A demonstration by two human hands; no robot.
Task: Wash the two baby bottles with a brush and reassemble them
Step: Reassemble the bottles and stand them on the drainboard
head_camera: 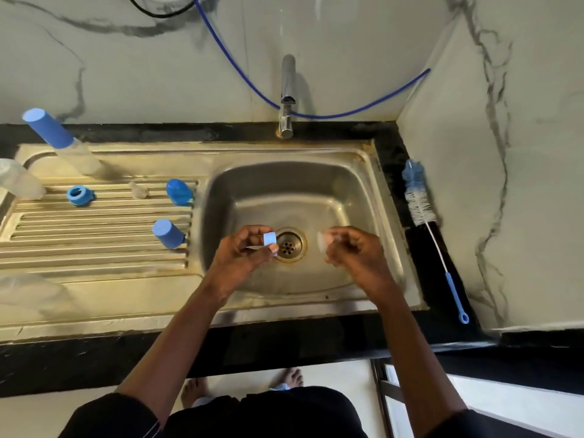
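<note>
Ring (270,240), blue, is sitting pinched between the curled fingers (252,231) and thumb of the left hand (240,254), above the drain of the sink (316,184). The right hand (357,254) is gripping a clear teat (324,243) in its bent fingers (343,235), near the ring but apart from it. Left of the basin, on the drainboard (94,257), a second ring (79,195), a second teat (139,189), a far cap (179,191) and a near cap (168,233) are lying apart. Behind them a blue-topped bottle (63,140) and a clear bottle (19,181) are standing. A brush (417,197) is lying on the black tabletop (423,248) right of the sink.
</note>
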